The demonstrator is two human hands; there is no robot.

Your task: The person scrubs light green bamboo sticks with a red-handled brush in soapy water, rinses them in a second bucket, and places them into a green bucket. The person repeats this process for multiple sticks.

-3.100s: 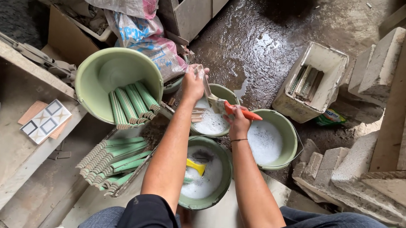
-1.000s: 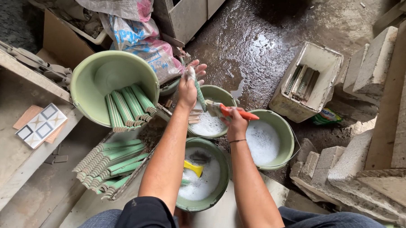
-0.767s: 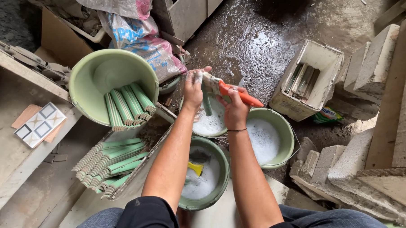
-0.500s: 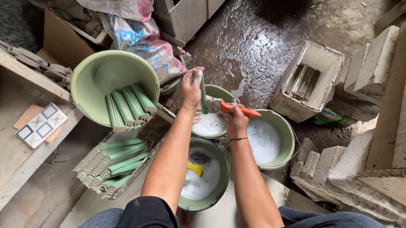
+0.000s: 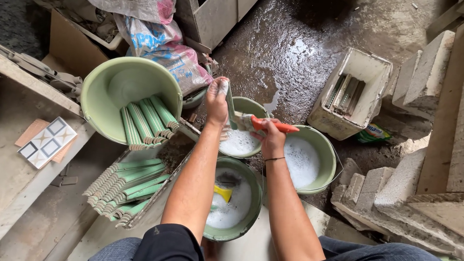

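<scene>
My left hand point(image 5: 216, 100) grips a narrow green tile strip point(image 5: 228, 107), held upright over a small green bucket of soapy water point(image 5: 242, 141). My right hand point(image 5: 271, 139) holds an orange-handled brush point(image 5: 273, 126), and its bristles press against the strip. Foam covers my left fingers. Two more green buckets with white suds sit close by, one at the right point(image 5: 313, 158) and one nearer me point(image 5: 234, 205) with a yellow object floating in it.
A large green basin point(image 5: 127, 98) at the left holds several green strips, and more lie stacked in a tray point(image 5: 124, 188) below it. A white crate point(image 5: 354, 93) with strips stands on the wet floor at right, beside concrete blocks point(image 5: 424, 75). Plastic bags point(image 5: 153, 35) lie behind.
The brush has kept moving back and forth over the strip, and both hands have shifted slightly above the small bucket. The strip stays in my left hand.
</scene>
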